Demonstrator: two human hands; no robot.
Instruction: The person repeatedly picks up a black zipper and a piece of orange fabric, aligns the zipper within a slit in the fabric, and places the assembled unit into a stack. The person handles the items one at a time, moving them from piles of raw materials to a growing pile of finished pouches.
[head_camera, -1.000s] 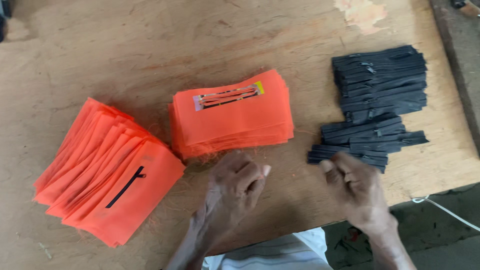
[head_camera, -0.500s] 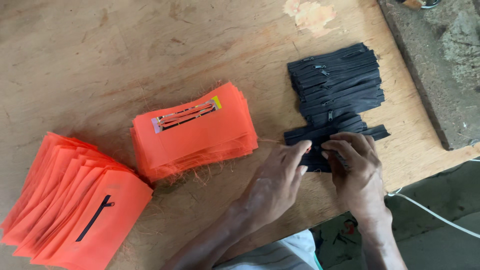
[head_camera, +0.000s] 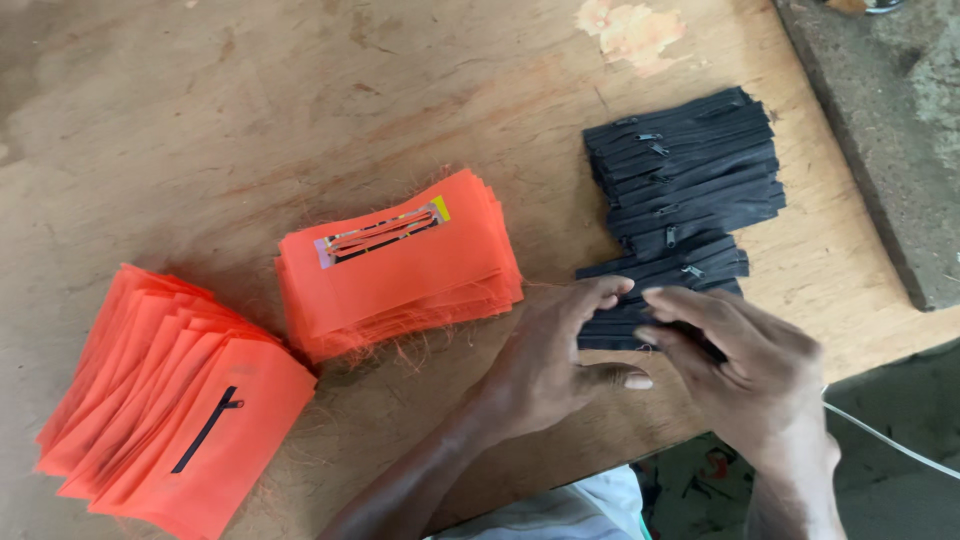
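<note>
Both the left hand (head_camera: 545, 365) and right hand (head_camera: 745, 365) pinch flat black zippers (head_camera: 680, 185), fingers clamped on the stack's nearest pieces.

1. Worn, matt brown wooden tabletop (head_camera: 250, 120), scuffed, with a pale flaked patch.
2. Black woven-tape zippers (head_camera: 690, 180), matt, with small dull metal pulls.
3. Orange cloth pieces (head_camera: 400, 265), matt, edges frayed into loose threads.
4. Orange cloth pieces with sewn-in black zipper (head_camera: 175, 410), smooth, matt.
</note>
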